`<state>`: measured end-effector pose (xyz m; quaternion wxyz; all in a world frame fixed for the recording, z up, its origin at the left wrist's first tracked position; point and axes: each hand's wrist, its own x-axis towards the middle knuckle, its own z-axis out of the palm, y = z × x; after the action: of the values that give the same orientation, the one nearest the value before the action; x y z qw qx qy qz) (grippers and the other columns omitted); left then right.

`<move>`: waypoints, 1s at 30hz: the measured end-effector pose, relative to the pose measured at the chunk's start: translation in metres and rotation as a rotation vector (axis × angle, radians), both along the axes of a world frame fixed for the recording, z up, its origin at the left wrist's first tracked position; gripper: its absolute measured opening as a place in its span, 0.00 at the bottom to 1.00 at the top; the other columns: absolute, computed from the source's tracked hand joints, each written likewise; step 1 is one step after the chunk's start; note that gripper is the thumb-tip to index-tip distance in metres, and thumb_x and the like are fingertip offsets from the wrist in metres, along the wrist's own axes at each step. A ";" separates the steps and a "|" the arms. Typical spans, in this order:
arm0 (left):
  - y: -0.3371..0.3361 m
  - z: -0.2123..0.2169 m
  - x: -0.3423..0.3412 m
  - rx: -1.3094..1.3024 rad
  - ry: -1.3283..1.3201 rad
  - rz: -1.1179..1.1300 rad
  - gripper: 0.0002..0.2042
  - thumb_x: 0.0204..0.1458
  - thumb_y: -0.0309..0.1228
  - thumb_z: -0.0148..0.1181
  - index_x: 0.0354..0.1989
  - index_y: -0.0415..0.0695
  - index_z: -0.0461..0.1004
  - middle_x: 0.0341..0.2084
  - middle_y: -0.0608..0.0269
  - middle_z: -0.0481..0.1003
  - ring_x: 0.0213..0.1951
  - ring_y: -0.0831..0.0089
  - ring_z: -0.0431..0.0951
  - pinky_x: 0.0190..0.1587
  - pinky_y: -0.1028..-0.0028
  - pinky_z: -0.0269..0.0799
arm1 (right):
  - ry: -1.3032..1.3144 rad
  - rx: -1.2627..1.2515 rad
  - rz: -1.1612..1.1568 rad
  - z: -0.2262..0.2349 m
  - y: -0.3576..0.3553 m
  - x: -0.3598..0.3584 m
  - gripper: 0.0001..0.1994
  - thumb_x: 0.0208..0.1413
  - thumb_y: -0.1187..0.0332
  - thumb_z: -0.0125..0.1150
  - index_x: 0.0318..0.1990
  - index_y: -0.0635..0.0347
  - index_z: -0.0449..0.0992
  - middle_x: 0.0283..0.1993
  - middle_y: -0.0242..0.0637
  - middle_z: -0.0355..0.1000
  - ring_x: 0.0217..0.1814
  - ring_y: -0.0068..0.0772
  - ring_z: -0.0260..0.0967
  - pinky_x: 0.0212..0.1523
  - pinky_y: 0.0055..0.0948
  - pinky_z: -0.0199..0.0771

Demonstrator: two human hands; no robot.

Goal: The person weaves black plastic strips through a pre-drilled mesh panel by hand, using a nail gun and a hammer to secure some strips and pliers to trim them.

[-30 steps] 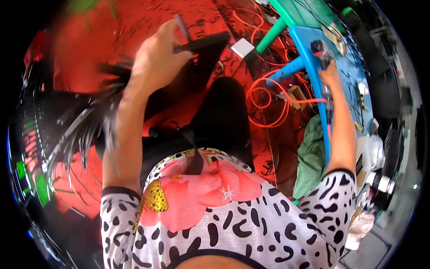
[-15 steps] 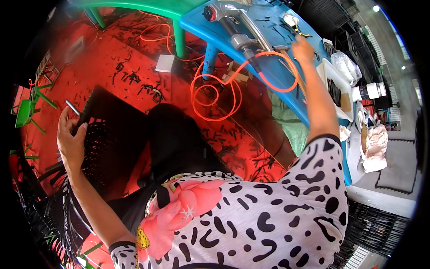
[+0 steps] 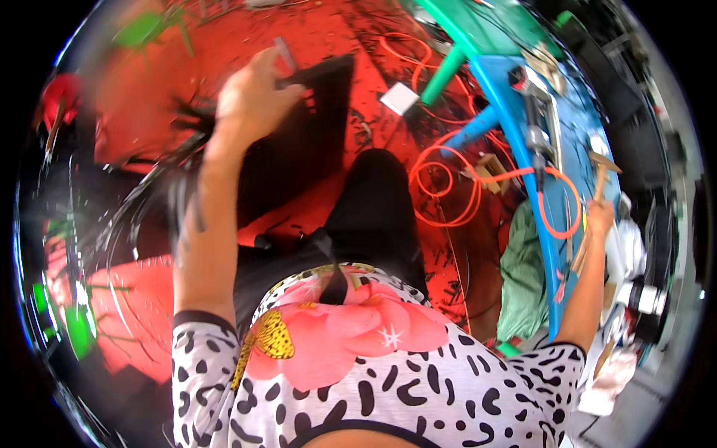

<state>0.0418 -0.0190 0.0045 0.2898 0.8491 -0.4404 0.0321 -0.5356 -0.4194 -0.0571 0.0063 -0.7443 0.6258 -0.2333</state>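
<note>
Near the upper left, my left hand is closed over the upper edge of a black woven panel with small holes in it. The panel stands up in front of my left leg. Beside those fingers a thin, pale, stick-like piece sticks up, too blurred to make out. Over at the right, my right hand is wrapped round the handle of a hammer. The hammer's head points away from me, above the blue table.
An air-powered tool lies on the blue table, its orange hose coiling down toward the red floor. A green table adjoins it. Black scraps and a white square lie on the floor. Green cloth hangs below the table.
The view has swung left. My right hand, which was reaching among small items at the table's far part, has drawn back holding a hammer. My left hand stays at the panel's edge.
</note>
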 end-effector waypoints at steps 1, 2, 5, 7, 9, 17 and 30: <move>0.003 0.002 -0.005 0.012 -0.019 0.025 0.27 0.38 0.34 0.64 0.50 0.41 0.66 0.29 0.57 0.76 0.31 0.64 0.76 0.35 0.70 0.69 | -0.134 0.019 -0.137 0.021 0.010 0.038 0.12 0.42 0.65 0.64 0.24 0.66 0.72 0.16 0.37 0.69 0.21 0.28 0.69 0.24 0.29 0.67; 0.004 -0.001 -0.008 -0.020 -0.027 0.026 0.27 0.37 0.33 0.63 0.50 0.41 0.66 0.29 0.56 0.76 0.32 0.63 0.76 0.35 0.69 0.69 | -0.238 0.032 0.059 0.035 0.016 0.061 0.11 0.45 0.66 0.64 0.28 0.65 0.71 0.18 0.34 0.68 0.22 0.25 0.67 0.24 0.26 0.66; 0.011 0.000 -0.013 -0.065 0.005 0.026 0.26 0.38 0.30 0.61 0.50 0.39 0.65 0.29 0.55 0.76 0.33 0.63 0.77 0.37 0.70 0.70 | -0.658 0.262 0.583 0.074 0.078 0.162 0.15 0.50 0.66 0.61 0.42 0.62 0.66 0.27 0.30 0.65 0.23 0.18 0.63 0.25 0.18 0.64; 0.012 -0.005 -0.008 -0.172 0.089 -0.068 0.27 0.39 0.27 0.60 0.51 0.36 0.64 0.29 0.55 0.76 0.33 0.63 0.77 0.38 0.70 0.70 | -0.768 0.404 0.723 0.089 0.129 0.223 0.15 0.51 0.71 0.57 0.45 0.62 0.65 0.23 0.27 0.63 0.20 0.15 0.60 0.18 0.14 0.59; 0.014 -0.007 -0.011 -0.197 0.113 -0.062 0.26 0.40 0.24 0.56 0.51 0.34 0.63 0.29 0.55 0.76 0.34 0.63 0.77 0.39 0.71 0.69 | -0.639 0.430 0.974 0.095 0.190 0.277 0.25 0.52 0.75 0.53 0.58 0.55 0.59 0.22 0.24 0.62 0.19 0.12 0.56 0.18 0.13 0.57; 0.006 -0.010 -0.023 -0.347 0.151 -0.035 0.19 0.42 0.23 0.46 0.46 0.33 0.65 0.26 0.37 0.73 0.34 0.42 0.73 0.38 0.55 0.68 | -0.229 -0.292 1.485 0.118 0.288 0.355 0.28 0.44 0.80 0.57 0.57 0.60 0.61 0.50 0.47 0.68 0.49 0.49 0.69 0.43 0.34 0.73; 0.005 -0.011 -0.029 -0.356 0.084 -0.053 0.16 0.43 0.27 0.50 0.42 0.34 0.67 0.25 0.41 0.73 0.32 0.46 0.74 0.37 0.56 0.69 | -0.546 0.190 1.182 0.118 0.264 0.322 0.27 0.52 0.79 0.51 0.60 0.64 0.53 0.34 0.31 0.67 0.25 0.12 0.57 0.24 0.12 0.58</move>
<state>0.0133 -0.0135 -0.0064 0.4544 0.7731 -0.4376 0.0662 -0.2135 -0.1551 0.0613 0.3578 -0.8728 0.1053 -0.3148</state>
